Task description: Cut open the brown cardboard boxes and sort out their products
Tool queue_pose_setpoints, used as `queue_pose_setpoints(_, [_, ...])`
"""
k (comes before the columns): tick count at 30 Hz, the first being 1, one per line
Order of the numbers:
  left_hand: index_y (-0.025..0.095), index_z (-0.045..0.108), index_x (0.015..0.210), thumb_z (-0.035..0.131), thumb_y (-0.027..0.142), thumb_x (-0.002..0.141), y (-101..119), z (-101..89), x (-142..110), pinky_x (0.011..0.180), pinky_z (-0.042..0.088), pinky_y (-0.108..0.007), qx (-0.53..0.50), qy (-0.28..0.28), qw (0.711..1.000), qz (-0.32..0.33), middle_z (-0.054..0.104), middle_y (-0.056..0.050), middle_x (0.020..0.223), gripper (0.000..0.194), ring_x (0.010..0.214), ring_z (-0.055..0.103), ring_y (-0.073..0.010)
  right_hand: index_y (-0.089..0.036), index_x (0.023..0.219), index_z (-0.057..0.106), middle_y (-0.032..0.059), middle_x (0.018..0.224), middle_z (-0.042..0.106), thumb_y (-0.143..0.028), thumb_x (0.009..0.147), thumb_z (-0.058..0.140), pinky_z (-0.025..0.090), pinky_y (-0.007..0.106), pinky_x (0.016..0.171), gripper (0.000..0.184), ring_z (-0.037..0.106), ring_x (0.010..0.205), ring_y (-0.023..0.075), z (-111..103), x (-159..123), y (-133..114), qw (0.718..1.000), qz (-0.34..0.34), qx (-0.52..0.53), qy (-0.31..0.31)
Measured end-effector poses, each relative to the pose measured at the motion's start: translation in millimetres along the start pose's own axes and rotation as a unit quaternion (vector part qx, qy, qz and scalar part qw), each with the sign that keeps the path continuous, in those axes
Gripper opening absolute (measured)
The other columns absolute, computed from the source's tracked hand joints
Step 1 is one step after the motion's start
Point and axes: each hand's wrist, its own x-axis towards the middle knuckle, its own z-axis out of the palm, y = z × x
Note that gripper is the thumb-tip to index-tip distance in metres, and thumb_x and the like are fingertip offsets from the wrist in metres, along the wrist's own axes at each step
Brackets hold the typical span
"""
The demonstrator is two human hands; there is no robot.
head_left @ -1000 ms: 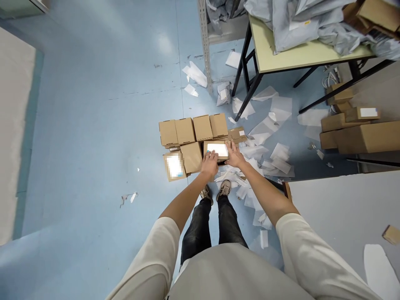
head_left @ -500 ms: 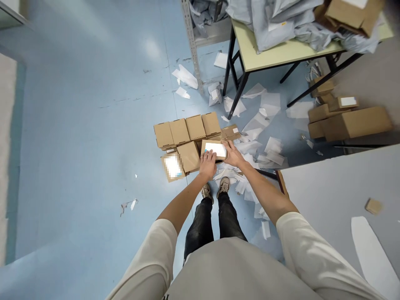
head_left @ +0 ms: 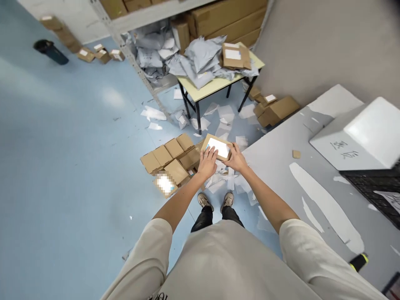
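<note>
Between my two hands is a small brown cardboard box (head_left: 205, 144) with a white label (head_left: 222, 147) facing up. My left hand (head_left: 208, 163) lies over its near left side, fingertips resting on the label. Around its right end wraps my right hand (head_left: 236, 158), with the thumb and fingers on the edge. The underside of the box is hidden. On the floor just left of it stand several closed cardboard boxes (head_left: 161, 155) in rows, and the nearest one bears a white label (head_left: 165, 183).
Torn white paper (head_left: 225, 113) litters the floor. A yellow-topped table (head_left: 204, 91) ahead carries grey mailing bags (head_left: 200, 58). At right, a grey worktop (head_left: 275, 183) holds a white box (head_left: 353, 137). A metal shelf (head_left: 125, 50) stands at the back left.
Both hands have raised the labelled box off the floor boxes. My view has lifted and turned right, so more of the worktop and shelf shows.
</note>
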Motion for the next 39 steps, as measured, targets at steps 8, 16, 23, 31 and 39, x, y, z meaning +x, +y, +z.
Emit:
queue_pose_setpoints(8, [0.02,0.039,0.154,0.049,0.025,0.092,148,22.7,53,0.125,0.012,-0.059,0.046,-0.02,0.985,0.164,0.026,-0.012,0.167,0.063,0.156,0.016,-0.0325,-0.029,0.147,0.038,0.0146,0.155,0.031,-0.055,0.07,0.077,0.056,0.043,0.084,0.09,0.058,0.121,0.0332,-93,-109,95,0.982,0.153,-0.031,0.103])
queue_pose_setpoints(16, [0.019,0.039,0.152,0.051,0.019,0.09,316,109.5,87,0.122,0.025,-0.052,0.014,-0.082,0.964,0.252,0.037,-0.017,0.158,0.063,0.149,0.03,-0.0315,-0.025,0.144,0.037,0.0161,0.147,0.035,-0.058,0.071,0.074,0.053,0.041,0.084,0.088,0.059,0.114,0.0326,-153,-219,219,0.92,0.335,-0.06,0.194])
queue_pose_setpoints(23, [0.02,0.039,0.152,0.047,0.015,0.09,398,175.0,107,0.122,0.023,-0.054,0.016,-0.161,0.944,0.288,0.031,-0.013,0.163,0.063,0.15,0.028,-0.0301,-0.023,0.14,0.037,0.0169,0.147,0.033,-0.06,0.073,0.074,0.051,0.04,0.087,0.085,0.055,0.118,0.0323,-165,-271,295,0.88,0.419,-0.04,0.22])
queue_pose_setpoints(31, [0.02,0.039,0.153,0.047,0.016,0.089,407,200.2,113,0.124,0.021,-0.054,0.033,-0.209,0.932,0.293,0.027,-0.011,0.166,0.065,0.152,0.026,-0.0307,-0.021,0.13,0.053,0.0199,0.154,0.029,-0.072,0.087,0.052,0.042,0.052,0.097,0.067,0.043,0.129,0.0391,-173,-284,311,0.857,0.481,-0.074,0.17])
queue_pose_setpoints(39, [0.017,0.037,0.155,0.047,0.019,0.09,306,152.0,103,0.124,0.02,-0.052,0.054,-0.163,0.975,0.143,0.024,-0.014,0.167,0.065,0.153,0.025,-0.0312,-0.017,0.137,0.053,0.0203,0.16,0.028,-0.053,0.097,0.043,0.031,0.053,0.107,0.055,0.032,0.136,0.0389,-163,-203,254,0.939,0.294,-0.136,0.113])
